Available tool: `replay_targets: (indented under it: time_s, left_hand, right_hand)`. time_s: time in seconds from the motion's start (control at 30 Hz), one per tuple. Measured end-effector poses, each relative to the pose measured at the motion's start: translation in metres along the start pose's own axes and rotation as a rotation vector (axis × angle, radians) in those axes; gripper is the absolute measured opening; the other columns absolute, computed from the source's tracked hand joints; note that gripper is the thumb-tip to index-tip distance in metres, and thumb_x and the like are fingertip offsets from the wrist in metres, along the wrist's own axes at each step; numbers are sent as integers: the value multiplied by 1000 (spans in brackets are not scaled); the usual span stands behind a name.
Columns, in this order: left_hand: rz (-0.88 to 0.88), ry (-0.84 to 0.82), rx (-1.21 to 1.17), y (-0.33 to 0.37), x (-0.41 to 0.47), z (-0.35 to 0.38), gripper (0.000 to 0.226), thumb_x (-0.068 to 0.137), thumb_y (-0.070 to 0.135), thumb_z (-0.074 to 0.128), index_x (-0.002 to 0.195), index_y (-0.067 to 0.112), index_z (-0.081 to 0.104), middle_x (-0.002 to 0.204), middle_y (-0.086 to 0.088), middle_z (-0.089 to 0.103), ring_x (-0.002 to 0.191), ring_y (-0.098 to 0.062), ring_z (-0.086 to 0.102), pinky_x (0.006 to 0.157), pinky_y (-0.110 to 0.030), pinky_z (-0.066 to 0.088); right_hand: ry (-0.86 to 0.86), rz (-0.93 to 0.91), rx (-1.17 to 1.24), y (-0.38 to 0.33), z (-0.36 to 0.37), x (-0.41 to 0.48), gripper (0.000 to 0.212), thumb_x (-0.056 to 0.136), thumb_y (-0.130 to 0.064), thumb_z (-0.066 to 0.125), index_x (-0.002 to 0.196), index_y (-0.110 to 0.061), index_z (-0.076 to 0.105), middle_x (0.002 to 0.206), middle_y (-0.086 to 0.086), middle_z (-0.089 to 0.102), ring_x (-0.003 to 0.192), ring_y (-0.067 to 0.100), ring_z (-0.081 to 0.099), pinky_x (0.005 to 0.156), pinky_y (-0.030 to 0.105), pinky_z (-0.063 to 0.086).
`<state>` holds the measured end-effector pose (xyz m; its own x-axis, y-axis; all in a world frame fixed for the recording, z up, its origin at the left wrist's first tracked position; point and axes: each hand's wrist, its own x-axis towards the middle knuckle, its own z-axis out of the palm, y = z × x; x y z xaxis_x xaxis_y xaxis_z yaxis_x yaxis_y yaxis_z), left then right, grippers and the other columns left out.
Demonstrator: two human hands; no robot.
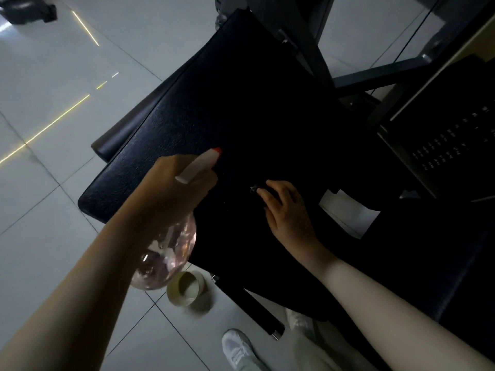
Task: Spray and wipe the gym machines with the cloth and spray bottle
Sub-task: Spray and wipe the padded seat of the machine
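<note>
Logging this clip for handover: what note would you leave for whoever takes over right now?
Left hand grips the spray bottle, nozzle aimed at the black pad.
Right hand rests on the pad, fingertips on something dark; it is too dim to tell if that is the cloth.
Done: unclear, as no wet marks show on the pad.
Left: spray and wipe this pad, then the other machines.

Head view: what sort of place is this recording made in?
Probably a gym: a black padded bench on a dark metal frame, what looks like a weight stack at right, pale tiled floor.
</note>
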<state>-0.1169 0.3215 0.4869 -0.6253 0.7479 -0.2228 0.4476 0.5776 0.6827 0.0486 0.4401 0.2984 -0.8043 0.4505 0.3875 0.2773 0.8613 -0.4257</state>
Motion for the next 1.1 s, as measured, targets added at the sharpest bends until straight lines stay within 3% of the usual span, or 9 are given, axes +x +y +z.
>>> replay_targets:
  time_s: [0.23, 0.43, 0.53, 0.63, 0.73, 0.8, 0.9, 0.97, 1.1]
  left_hand:
    - [191, 47, 33, -21, 15, -2, 43, 80, 44, 46, 81, 3, 58, 68, -8, 61, 57, -19, 57, 55, -42, 47]
    - [136, 77, -187, -27, 19, -5, 63, 73, 59, 43, 80, -2, 57, 72, -19, 61, 49, -12, 53, 47, -25, 43]
    - [123, 99, -216, -29, 16, -9, 50, 70, 58, 46, 77, 9, 58, 82, -24, 63, 66, -34, 60, 58, -42, 49]
    - [116, 45, -337, -31, 11, -20, 29, 69, 54, 50, 74, 31, 67, 76, 1, 68, 65, -19, 63, 54, -21, 49]
    - [90, 28, -407, -35, 5, -25, 15, 71, 47, 55, 69, 44, 69, 75, 0, 69, 65, -22, 63, 60, -25, 50]
    - [59, 69, -451, -39, -1, -26, 14, 65, 48, 56, 68, 47, 69, 69, 9, 69, 65, -18, 64, 61, -28, 51]
    - [60, 117, -475, -54, -6, -30, 33, 66, 53, 56, 81, 25, 67, 78, -13, 65, 78, -50, 58, 71, -49, 47]
    - [63, 106, -471, -60, -6, -34, 32, 69, 57, 59, 80, 28, 68, 78, -3, 66, 78, -43, 60, 74, -47, 46]
    - [60, 104, -439, -57, -6, -30, 21, 69, 51, 55, 76, 40, 71, 77, -2, 67, 76, -36, 59, 70, -43, 48]
  right_hand:
    - [-34, 16, 44, 6, -7, 6, 35, 91, -21, 45, 125, -16, 51, 129, 7, 47, 121, 26, 42, 94, 44, 48]
    - [194, 592, 148, -39, 9, 40, 38, 91, -16, 50, 128, -10, 56, 137, 12, 48, 129, 29, 38, 104, 40, 39]
    - [105, 320, 157, -56, 18, 26, 41, 92, -23, 46, 131, -12, 53, 138, 13, 48, 129, 30, 39, 104, 39, 37]
    - [-76, -101, 109, -36, 8, 2, 38, 92, -22, 48, 129, -15, 51, 134, 11, 50, 126, 28, 41, 100, 43, 44]
    - [-156, -328, 22, 0, -2, 7, 35, 92, -20, 47, 127, -17, 48, 132, 8, 49, 124, 27, 43, 95, 45, 47]
    - [-89, -225, 14, 2, 2, 20, 35, 91, -18, 45, 125, -15, 50, 129, 10, 50, 122, 28, 43, 93, 46, 48]
    - [57, 131, 80, -38, 15, 45, 36, 91, -17, 43, 122, -8, 60, 127, 16, 56, 121, 31, 43, 97, 46, 45]
    - [94, 295, 117, -66, 23, 60, 38, 92, -17, 42, 124, -7, 58, 130, 15, 53, 123, 30, 41, 101, 43, 41]
    - [47, 135, 191, -88, 32, 61, 41, 89, -17, 45, 126, -4, 56, 130, 17, 53, 118, 34, 45, 99, 46, 41]
